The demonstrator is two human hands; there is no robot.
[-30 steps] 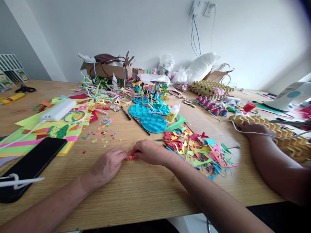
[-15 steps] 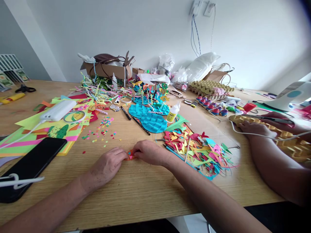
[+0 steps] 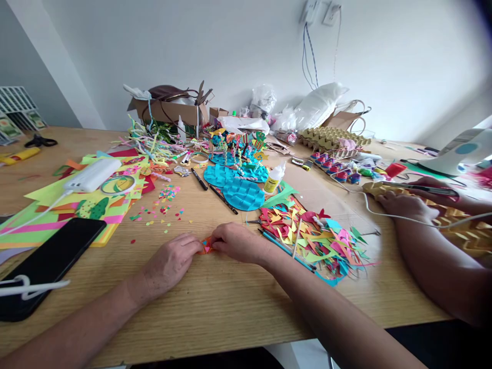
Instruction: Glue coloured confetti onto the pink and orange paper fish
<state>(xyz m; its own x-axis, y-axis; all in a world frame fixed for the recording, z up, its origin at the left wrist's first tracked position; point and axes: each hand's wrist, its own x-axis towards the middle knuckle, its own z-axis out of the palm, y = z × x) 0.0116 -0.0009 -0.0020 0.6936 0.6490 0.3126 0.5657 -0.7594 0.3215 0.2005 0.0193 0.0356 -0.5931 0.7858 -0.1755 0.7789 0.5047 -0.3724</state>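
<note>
Between my two hands lies a small orange paper cutout (image 3: 207,244) with bits of coloured paper on it, low over the wooden table. My left hand (image 3: 175,259) pinches its left edge, fingers pressed together. On the other side, my right hand (image 3: 236,241) has closed fingers on the cutout's right edge, and its fingertips are partly hidden. Small paper confetti pieces (image 3: 169,192) are scattered beyond my left hand. Past my right hand stand blue paper discs (image 3: 244,195) and a white glue bottle (image 3: 273,178) with a yellow label.
Paper scraps (image 3: 303,236) are heaped right of my right arm. A black phone (image 3: 57,261) and a white power bank (image 3: 94,174) lie left, by coloured sheets. At right, another person's hand (image 3: 407,207) rests on an egg carton (image 3: 371,189), with a cutter above it.
My hands and the orange cutout stay almost in place. At right, the other person's hands and the cutter have shifted slightly.
</note>
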